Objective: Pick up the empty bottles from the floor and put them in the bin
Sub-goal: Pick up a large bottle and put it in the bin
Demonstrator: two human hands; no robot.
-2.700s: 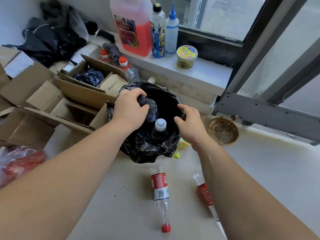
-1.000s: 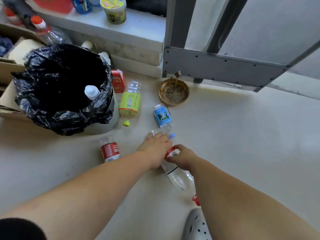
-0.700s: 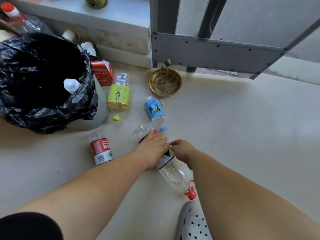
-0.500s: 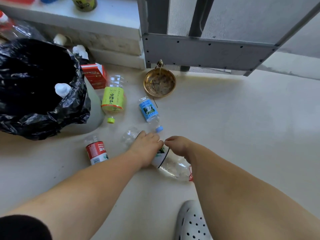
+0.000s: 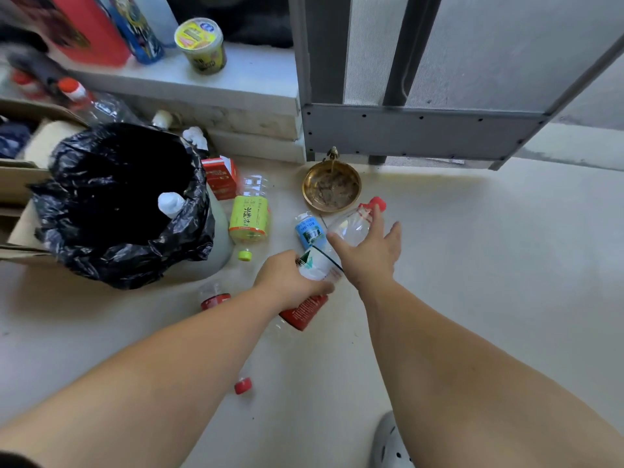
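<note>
My left hand grips a clear bottle with a red-and-white label around its middle, holding it tilted above the floor with its red cap up and to the right. My right hand is spread beside the bottle's clear upper part, fingers apart. The bin with a black bag stands to the left, and a white-capped bottle sticks up inside it. On the floor lie a green-label bottle, a blue-label bottle and a red-label bottle, partly hidden by my left forearm.
A brass bowl sits on the floor by the grey door frame. A red carton stands behind the bin. The ledge carries a yellow cup and jugs. Cardboard boxes are at left; my shoe is at bottom right.
The labelled bottle has come up off the floor in my left hand and swung cap-up to the right. My right hand has let go and spread. The view tilted up.
</note>
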